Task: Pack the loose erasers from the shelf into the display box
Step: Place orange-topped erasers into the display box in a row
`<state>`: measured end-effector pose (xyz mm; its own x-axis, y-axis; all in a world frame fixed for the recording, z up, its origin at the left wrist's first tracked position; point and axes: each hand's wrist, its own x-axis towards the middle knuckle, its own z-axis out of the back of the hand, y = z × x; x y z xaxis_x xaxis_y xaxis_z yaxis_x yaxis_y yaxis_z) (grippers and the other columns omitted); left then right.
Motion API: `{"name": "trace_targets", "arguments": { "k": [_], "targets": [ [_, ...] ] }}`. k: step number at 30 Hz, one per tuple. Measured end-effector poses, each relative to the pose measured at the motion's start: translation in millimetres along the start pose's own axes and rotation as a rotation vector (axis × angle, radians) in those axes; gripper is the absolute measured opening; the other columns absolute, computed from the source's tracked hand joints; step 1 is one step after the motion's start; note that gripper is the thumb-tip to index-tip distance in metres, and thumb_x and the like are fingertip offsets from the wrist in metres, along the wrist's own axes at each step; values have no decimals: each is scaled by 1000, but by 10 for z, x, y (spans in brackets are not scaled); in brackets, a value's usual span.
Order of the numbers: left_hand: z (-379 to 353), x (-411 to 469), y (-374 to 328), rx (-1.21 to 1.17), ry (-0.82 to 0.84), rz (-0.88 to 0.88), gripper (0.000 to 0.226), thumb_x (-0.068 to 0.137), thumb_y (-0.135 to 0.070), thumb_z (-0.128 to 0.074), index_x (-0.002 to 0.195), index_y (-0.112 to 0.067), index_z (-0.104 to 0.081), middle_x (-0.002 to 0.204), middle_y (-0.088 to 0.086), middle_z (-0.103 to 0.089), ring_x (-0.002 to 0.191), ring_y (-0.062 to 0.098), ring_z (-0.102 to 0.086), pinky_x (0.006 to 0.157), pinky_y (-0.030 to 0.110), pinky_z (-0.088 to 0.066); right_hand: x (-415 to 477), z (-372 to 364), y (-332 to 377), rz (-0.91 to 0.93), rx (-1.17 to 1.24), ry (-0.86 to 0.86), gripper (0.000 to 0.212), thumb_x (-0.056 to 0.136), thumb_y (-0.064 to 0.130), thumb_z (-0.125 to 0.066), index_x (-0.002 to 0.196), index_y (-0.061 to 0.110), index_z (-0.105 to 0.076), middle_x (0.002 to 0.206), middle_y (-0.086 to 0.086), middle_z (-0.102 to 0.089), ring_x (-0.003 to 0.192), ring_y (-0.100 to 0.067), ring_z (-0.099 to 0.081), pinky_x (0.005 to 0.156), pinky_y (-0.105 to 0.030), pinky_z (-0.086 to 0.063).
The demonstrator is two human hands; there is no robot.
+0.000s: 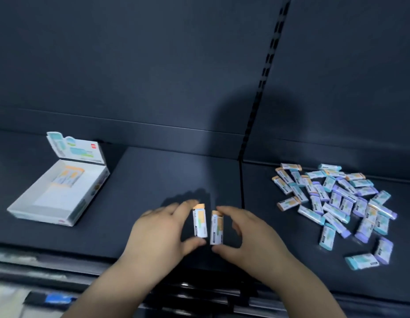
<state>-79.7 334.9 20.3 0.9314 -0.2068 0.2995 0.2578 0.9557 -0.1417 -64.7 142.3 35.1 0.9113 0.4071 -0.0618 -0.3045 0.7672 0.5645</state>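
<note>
Head view. Two erasers are held side by side over the front middle of the dark shelf [153,180], close together with a narrow gap between them.

Left eraser [200,222]: a small rectangular block in a white printed sleeve with pale green and orange patches. An orange end protrudes from the sleeve. Its long axis runs from the person toward the back of the shelf, with the orange end pointing away from the person. The left hand [158,230] pinches it lengthwise, a fingertip on the far end and the thumb on the near end.

Right eraser [216,228]: same type and same sleeve, with its long axis nearly parallel to the first and its orange end also pointing away. The right hand [250,235] pinches it the same way, with curled fingers at the far end and the thumb at the near end.

The display box [59,191] stands well apart on the left of the shelf, set at an angle, with its printed lid flap [77,145] raised. A few packed erasers [68,177] with orange ends lie in its far part.

The pile of loose erasers [337,200] lies on the right of the shelf, with orange, teal and purple ends pointing in mixed directions.
</note>
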Motion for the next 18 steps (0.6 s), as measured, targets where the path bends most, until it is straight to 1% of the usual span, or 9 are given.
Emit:
{"name": "trace_targets", "arguments": {
  "k": [3,5,9,10,11,13,14,16,18],
  "targets": [
    [30,-106,202,17,7,9,78,38,-65,-80,105,-29,-63,76,-14,-68,59,10,-65,52,22,-49,84,-101,161,2,2,7,72,75,49,-69,136,46,-31,126,26,-42,102,7,-43,90,-15,-39],
    [82,-126,408,20,-13,18,77,40,-67,-79,105,-30,-63,77,-15,-69,59,10,-65,50,23,-48,192,-159,316,8,3,2,71,76,50,-68,137,47,-30,124,27,-41,103,7,-44,91,-16,-40],
    [298,-139,1041,9,-15,73,75,45,-64,-80,109,-30,-63,77,-11,-70,57,11,-65,45,22,-45,523,-379,784,29,-6,-32,71,78,49,-67,137,47,-29,110,30,-38,100,7,-43,87,-15,-39],
    [384,-143,1171,1,1,104,74,50,-64,-77,114,-31,-61,79,-10,-70,60,11,-65,47,21,-43,592,-437,904,35,-8,-36,71,78,50,-67,137,47,-29,104,30,-38,98,7,-42,86,-14,-39],
    [486,-147,1333,-11,24,139,73,58,-65,-73,122,-35,-55,85,-9,-70,69,12,-66,53,22,-41,682,-514,1042,36,-7,-38,71,78,50,-66,137,47,-28,98,29,-37,96,6,-42,84,-14,-39],
    [603,-159,1685,-46,39,219,71,71,-68,-60,134,-43,-39,98,-10,-65,88,12,-63,63,23,-38,868,-660,1294,37,-14,-47,71,78,50,-66,138,47,-28,90,29,-33,91,5,-42,81,-13,-38],
    [626,-170,1875,-53,23,242,70,73,-69,-56,136,-45,-35,97,-11,-63,90,13,-61,65,23,-39,964,-731,1407,37,-21,-56,71,78,51,-65,138,47,-28,89,28,-32,89,4,-42,79,-13,-38],
    [654,-169,2213,-20,21,261,71,74,-72,-51,137,-46,-32,93,-11,-62,87,15,-61,65,25,-43,1134,-854,1602,37,-41,-78,71,77,52,-65,137,46,-28,88,27,-31,88,2,-43,76,-14,-38],
    [651,-154,2514,17,57,258,70,74,-74,-50,136,-48,-30,96,-11,-65,88,15,-62,62,25,-40,1290,-988,1779,36,-50,-104,70,77,53,-64,137,46,-29,88,26,-32,87,0,-44,75,-16,-39]
  ]
}}
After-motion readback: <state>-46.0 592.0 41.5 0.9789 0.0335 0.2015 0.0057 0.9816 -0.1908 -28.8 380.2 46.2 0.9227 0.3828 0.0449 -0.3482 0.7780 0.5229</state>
